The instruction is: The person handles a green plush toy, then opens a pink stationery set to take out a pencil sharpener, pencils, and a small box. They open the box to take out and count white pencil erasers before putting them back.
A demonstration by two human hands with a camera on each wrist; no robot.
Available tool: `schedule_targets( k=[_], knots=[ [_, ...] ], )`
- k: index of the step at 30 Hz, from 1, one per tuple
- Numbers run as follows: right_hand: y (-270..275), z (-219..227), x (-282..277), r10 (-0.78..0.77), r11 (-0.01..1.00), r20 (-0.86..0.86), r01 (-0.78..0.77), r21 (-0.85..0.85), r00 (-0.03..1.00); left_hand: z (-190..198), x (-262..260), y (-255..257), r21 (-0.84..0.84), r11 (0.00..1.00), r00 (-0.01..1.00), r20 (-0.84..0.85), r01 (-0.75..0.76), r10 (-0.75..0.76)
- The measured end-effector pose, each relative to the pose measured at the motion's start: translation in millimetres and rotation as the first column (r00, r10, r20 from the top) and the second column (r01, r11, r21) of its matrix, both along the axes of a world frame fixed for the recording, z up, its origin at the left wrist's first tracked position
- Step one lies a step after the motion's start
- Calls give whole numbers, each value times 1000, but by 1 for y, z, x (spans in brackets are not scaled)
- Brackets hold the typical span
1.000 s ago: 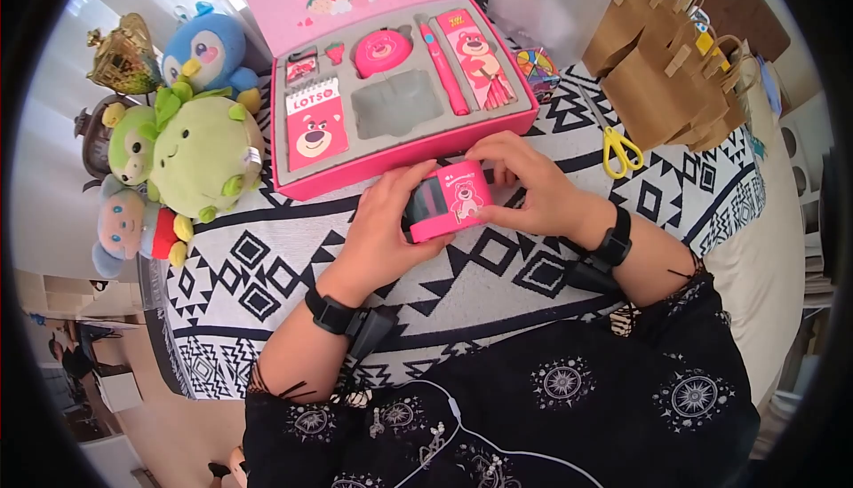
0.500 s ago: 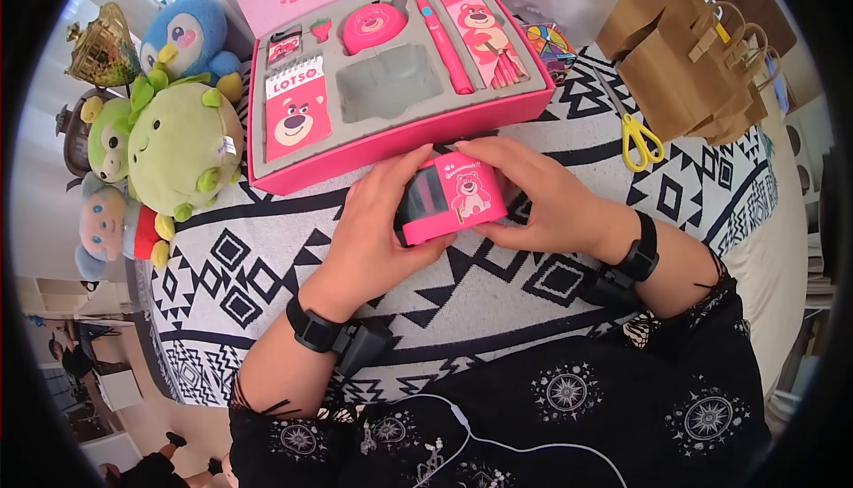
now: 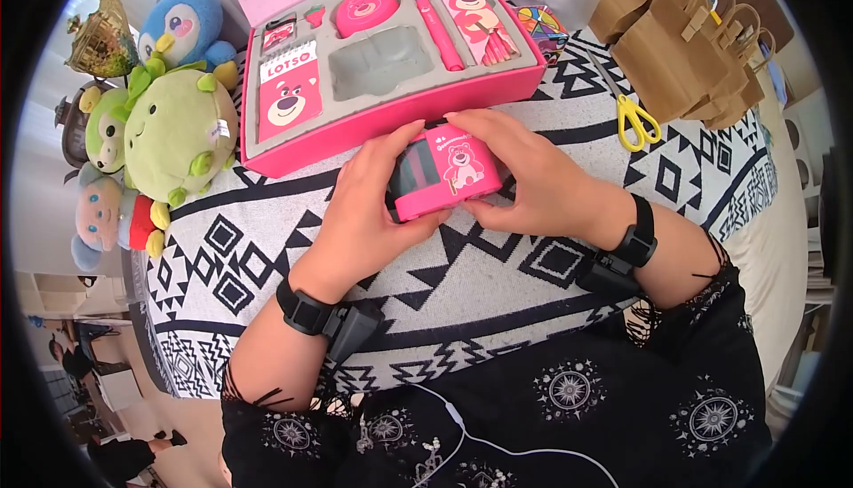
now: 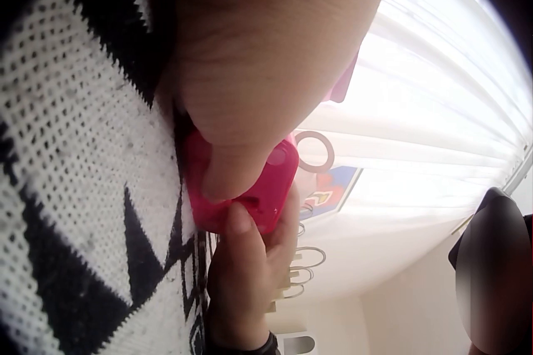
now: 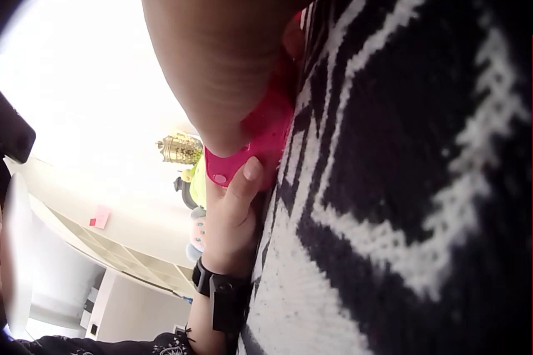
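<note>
Between both hands is a small pink boxy case (image 3: 460, 161) with a bear print on its top and a dark see-through panel on the left side. My left hand (image 3: 360, 199) grips its left end, thumb along the near lower edge and fingers over the far side. The right hand (image 3: 546, 177) holds the right end, its index finger at the far top edge and its thumb at the near corner. In the left wrist view the pink case (image 4: 279, 176) shows both thumbs against it, close over the patterned cloth (image 4: 75, 163). Its underside is hidden.
Just beyond the hands stands an open pink gift box (image 3: 302, 155) with a notepad, a pen and an unfilled moulded slot (image 3: 382, 62). Plush toys (image 3: 178, 133) sit at the left. Yellow-handled scissors (image 3: 636, 124) and brown paper bags (image 3: 680, 53) lie at the right.
My right index finger, bent behind the case a second ago, now lies along its far top edge near the left fingertips. The whole head view has shifted slightly. Both hands keep hold.
</note>
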State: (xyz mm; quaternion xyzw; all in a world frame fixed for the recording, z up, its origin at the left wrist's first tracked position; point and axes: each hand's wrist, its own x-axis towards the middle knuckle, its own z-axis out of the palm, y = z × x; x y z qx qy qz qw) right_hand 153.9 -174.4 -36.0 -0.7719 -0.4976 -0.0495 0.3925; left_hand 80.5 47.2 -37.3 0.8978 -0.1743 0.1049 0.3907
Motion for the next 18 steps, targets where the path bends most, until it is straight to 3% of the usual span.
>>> schedule_targets(
  k=[6, 9, 12, 18],
  knots=[
    [5, 2, -11, -101, 994, 93, 104, -33, 991, -2, -1, -3, -33, 999, 999, 24, -27, 28],
    [6, 2, -15, -136, 987, 53, 140, -83, 989, -3, -1, -4, -14, 1000, 999, 45, -20, 21],
    [8, 1, -15, -140, 987, 149, 150, -59, 979, -2, -1, -4, -6, 1000, 999, 42, -21, 22],
    [7, 3, -15, -125, 988, 133, 135, -71, 983, -1, -1, -2, 3, 1000, 999, 44, -2, 2]
  ],
)
